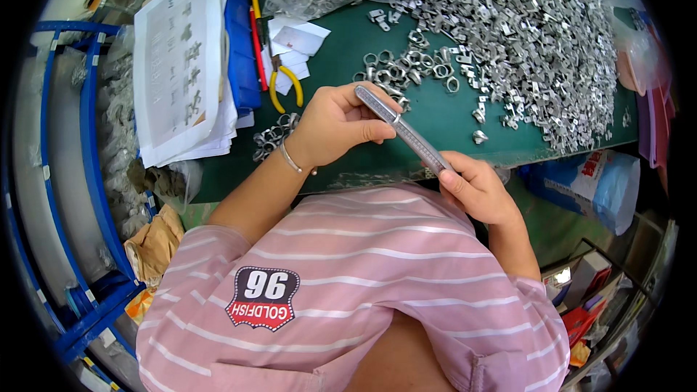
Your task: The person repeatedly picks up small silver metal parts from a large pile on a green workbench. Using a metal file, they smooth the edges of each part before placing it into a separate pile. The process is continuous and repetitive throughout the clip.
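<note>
A grey ring mandrel (415, 143) with a marked scale slants across the front of the green table, held between my two hands. My left hand (330, 125) grips its upper part with thumb and fingers. Beside that thumb, what looks like a thin silver ring (396, 120) sits around the mandrel. My right hand (475, 187) is closed on the lower end, its thumb on top and the other fingers partly hidden. Loose metal rings (410, 65) lie just beyond the mandrel, and a smaller group of rings (272, 134) lies by my left wrist.
A large heap of small metal parts (523, 36) covers the table's right and back. At left are yellow-handled pliers (287, 87), a red pen (258, 51), a blue bin (243, 51) and printed sheets (178, 65). A blue plastic bag (588, 185) sits below the right edge.
</note>
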Action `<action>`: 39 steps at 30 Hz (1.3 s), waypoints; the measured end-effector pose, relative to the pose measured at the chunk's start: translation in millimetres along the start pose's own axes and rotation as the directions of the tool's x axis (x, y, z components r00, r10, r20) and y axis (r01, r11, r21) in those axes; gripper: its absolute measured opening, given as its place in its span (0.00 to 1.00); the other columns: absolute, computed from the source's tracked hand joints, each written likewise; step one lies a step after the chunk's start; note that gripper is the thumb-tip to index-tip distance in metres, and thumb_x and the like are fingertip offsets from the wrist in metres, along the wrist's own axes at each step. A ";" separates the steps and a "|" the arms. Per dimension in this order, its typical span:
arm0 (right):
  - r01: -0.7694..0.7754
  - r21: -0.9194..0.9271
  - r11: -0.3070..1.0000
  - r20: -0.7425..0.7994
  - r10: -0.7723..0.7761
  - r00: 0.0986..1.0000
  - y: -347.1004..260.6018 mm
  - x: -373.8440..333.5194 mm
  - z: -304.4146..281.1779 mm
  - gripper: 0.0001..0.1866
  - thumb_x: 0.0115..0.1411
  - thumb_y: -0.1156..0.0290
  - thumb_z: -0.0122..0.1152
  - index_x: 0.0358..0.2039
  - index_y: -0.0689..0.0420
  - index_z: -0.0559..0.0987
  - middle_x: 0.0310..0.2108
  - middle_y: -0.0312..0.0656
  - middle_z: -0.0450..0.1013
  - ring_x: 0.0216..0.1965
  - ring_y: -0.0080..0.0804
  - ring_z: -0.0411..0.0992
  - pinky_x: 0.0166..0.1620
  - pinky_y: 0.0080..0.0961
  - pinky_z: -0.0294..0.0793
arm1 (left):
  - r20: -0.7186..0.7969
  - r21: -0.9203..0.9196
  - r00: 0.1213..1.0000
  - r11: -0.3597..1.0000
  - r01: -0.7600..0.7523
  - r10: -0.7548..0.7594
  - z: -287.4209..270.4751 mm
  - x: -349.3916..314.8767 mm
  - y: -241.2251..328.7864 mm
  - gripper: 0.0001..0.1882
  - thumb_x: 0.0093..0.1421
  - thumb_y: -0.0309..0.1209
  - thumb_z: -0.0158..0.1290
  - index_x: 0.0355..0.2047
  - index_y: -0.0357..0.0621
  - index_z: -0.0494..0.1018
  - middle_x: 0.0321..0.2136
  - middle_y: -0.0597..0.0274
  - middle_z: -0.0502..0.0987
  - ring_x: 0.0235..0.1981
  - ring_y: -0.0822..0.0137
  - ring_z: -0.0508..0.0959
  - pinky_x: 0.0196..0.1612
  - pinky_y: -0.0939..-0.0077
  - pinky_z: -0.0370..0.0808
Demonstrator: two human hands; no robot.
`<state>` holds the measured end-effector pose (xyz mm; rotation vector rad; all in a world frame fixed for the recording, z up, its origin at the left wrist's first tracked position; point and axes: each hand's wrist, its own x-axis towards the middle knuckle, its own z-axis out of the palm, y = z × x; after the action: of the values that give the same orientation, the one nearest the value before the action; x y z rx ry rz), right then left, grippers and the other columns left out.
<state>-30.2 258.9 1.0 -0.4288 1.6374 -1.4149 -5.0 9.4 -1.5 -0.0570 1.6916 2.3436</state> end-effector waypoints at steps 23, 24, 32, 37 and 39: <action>0.104 0.080 0.991 -0.493 -0.051 0.868 0.1 -48.1 -44.2 0.20 0.62 0.60 0.45 0.46 0.63 0.69 0.14 0.29 0.61 0.13 0.11 0.53 0.17 0.10 0.49 | 0.384 0.856 0.872 0.236 -0.459 0.304 81.1 87.5 -41.6 0.07 0.45 0.24 0.56 0.27 0.41 0.72 0.29 0.56 0.68 0.30 0.56 0.73 0.32 0.68 0.71; 0.087 0.080 0.993 -0.477 -0.038 0.878 -0.6 -49.3 -44.3 0.19 0.62 0.61 0.45 0.46 0.63 0.69 0.14 0.29 0.61 0.13 0.11 0.53 0.17 0.10 0.49 | 0.373 0.865 0.870 0.219 -0.452 0.323 79.5 87.5 -40.8 0.07 0.45 0.24 0.56 0.26 0.41 0.72 0.30 0.56 0.68 0.30 0.56 0.73 0.32 0.67 0.71; 0.119 0.100 0.988 -0.427 -0.066 0.902 2.6 -36.8 -42.3 0.19 0.62 0.60 0.45 0.46 0.61 0.70 0.14 0.29 0.61 0.14 0.11 0.55 0.18 0.10 0.51 | 0.469 0.722 0.785 0.335 -0.605 0.405 64.3 88.4 -51.4 0.07 0.44 0.21 0.55 0.25 0.40 0.69 0.28 0.60 0.70 0.28 0.62 0.73 0.30 0.72 0.71; 0.108 0.095 0.990 -0.417 -0.059 0.907 -4.9 -35.8 -40.5 0.18 0.62 0.60 0.45 0.45 0.61 0.70 0.14 0.28 0.61 0.15 0.11 0.55 0.18 0.10 0.52 | 0.182 0.712 0.927 0.606 -0.354 0.327 65.7 70.1 -33.3 0.11 0.43 0.20 0.55 0.29 0.39 0.69 0.28 0.62 0.70 0.19 0.74 0.70 0.23 0.81 0.68; 0.112 0.088 0.990 -0.421 -0.065 0.905 -2.4 -35.0 -39.5 0.18 0.62 0.61 0.45 0.45 0.62 0.70 0.14 0.28 0.61 0.15 0.11 0.55 0.18 0.10 0.52 | 0.129 0.695 0.913 0.622 -0.361 0.386 63.5 62.3 -27.5 0.12 0.43 0.20 0.56 0.30 0.39 0.70 0.29 0.63 0.71 0.19 0.75 0.70 0.23 0.82 0.68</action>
<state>-43.6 308.1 14.8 -0.1396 1.8812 -1.7468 -52.0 88.3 -17.3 0.4486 2.7259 1.7207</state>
